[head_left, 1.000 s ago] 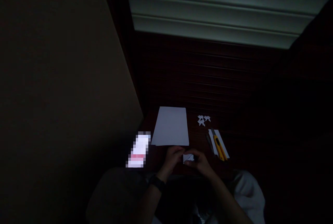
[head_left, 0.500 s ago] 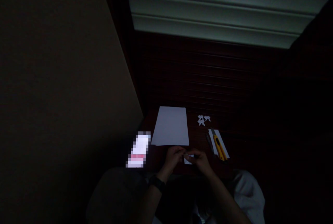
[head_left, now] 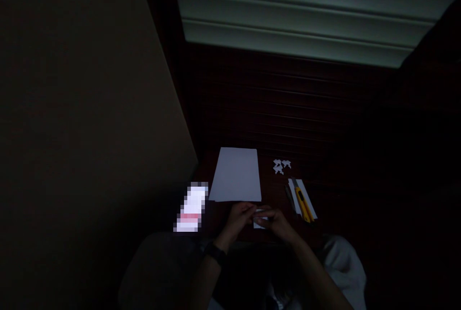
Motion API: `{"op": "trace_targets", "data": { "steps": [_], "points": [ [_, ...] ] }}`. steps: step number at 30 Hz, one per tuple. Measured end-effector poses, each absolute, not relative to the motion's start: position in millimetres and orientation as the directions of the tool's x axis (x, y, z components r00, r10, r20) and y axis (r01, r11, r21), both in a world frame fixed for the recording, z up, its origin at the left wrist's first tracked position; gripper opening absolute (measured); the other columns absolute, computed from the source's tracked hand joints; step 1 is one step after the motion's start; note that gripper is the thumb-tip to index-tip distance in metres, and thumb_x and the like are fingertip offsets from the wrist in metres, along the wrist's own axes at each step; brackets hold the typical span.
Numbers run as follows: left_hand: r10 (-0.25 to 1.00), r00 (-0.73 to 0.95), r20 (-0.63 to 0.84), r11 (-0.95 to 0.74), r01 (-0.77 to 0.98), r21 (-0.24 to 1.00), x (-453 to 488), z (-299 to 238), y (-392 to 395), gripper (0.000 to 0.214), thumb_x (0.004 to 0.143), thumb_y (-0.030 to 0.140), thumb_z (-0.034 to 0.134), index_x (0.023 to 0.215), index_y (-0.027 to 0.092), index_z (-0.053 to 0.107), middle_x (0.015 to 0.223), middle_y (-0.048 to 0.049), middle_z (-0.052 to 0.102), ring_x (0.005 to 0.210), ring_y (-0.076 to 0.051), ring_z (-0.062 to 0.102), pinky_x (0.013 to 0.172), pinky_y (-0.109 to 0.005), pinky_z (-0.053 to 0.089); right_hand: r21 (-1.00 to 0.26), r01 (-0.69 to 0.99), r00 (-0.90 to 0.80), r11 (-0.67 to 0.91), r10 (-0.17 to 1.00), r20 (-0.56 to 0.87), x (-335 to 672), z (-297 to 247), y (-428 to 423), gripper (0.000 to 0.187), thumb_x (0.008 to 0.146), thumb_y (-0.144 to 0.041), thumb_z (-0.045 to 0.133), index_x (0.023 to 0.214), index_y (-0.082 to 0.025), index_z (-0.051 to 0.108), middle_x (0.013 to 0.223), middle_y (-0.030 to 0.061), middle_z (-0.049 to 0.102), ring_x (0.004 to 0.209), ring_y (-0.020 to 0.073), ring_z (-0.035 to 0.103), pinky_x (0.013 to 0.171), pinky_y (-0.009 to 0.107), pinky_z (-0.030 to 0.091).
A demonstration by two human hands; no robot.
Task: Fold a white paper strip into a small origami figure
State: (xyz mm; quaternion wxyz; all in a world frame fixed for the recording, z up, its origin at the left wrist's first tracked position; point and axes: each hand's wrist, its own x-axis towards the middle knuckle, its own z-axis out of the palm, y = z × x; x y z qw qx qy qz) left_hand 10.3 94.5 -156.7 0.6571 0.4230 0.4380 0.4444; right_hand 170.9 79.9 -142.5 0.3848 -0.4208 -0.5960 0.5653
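Note:
In a dim room, both my hands meet low over a dark wooden table. My left hand [head_left: 239, 218], with a dark watch on its wrist, and my right hand [head_left: 275, 221] pinch a small piece of white paper [head_left: 260, 218] between their fingertips. Most of that piece is covered by my fingers. A white sheet of paper [head_left: 236, 174] lies flat just beyond my hands.
A yellow utility knife [head_left: 303, 203] rests on a strip of white paper to the right, with a dark pen beside it. Several small folded paper pieces [head_left: 281, 165] lie behind it. A bright blurred rectangle [head_left: 190, 207] lies left. A wall stands left, window blinds [head_left: 298, 12] ahead.
My fingers have closed further over the small paper piece, so less of it shows. The hands stay in the same place and nothing else has moved.

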Motion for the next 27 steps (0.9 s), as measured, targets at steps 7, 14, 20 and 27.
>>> {"op": "trace_targets", "data": {
  "steps": [7,14,20,27],
  "points": [
    [0.961,0.22,-0.164,0.199,-0.144,0.969,11,-153,95,0.031,0.068,0.041,0.063,0.075,0.011,0.066,0.067,-0.006,0.064,0.06,-0.015,0.057,0.053,-0.022,0.042,-0.996,0.083,-0.382,0.043,0.924,0.008,169,-141,82,0.019,0.065,-0.034,0.071,0.083,-0.026,0.071,0.103,0.0039,0.059,0.098,0.0202,0.054,0.088,0.035,0.04],
    [0.975,0.202,-0.092,0.108,-0.07,0.992,13,-155,96,0.029,0.069,0.04,0.062,0.074,0.012,0.067,0.071,-0.0086,0.067,0.066,-0.018,0.06,0.061,-0.025,0.044,-0.997,0.074,-0.297,-0.035,0.953,-0.056,161,-151,81,0.019,0.057,-0.035,0.076,0.069,-0.021,0.072,0.097,0.0044,0.061,0.09,0.0203,0.057,0.082,0.034,0.043],
    [0.984,0.171,-0.054,0.066,-0.064,0.996,13,-160,97,0.028,0.072,0.038,0.06,0.077,0.011,0.067,0.074,-0.009,0.068,0.068,-0.019,0.06,0.062,-0.025,0.044,-0.998,0.036,-0.308,-0.054,0.949,-0.062,161,-146,77,0.019,0.048,-0.032,0.08,0.06,-0.021,0.07,0.103,0.003,0.058,0.09,0.02,0.057,0.079,0.032,0.044],
    [0.976,0.191,-0.107,0.132,-0.127,0.983,10,-161,98,0.027,0.07,0.037,0.061,0.077,0.011,0.067,0.072,-0.0086,0.067,0.065,-0.017,0.059,0.058,-0.024,0.043,-0.998,0.055,-0.296,-0.008,0.955,-0.024,166,-135,75,0.023,0.049,-0.03,0.08,0.067,-0.022,0.069,0.104,0.0034,0.058,0.097,0.0224,0.055,0.084,0.033,0.041]
  ]
}}
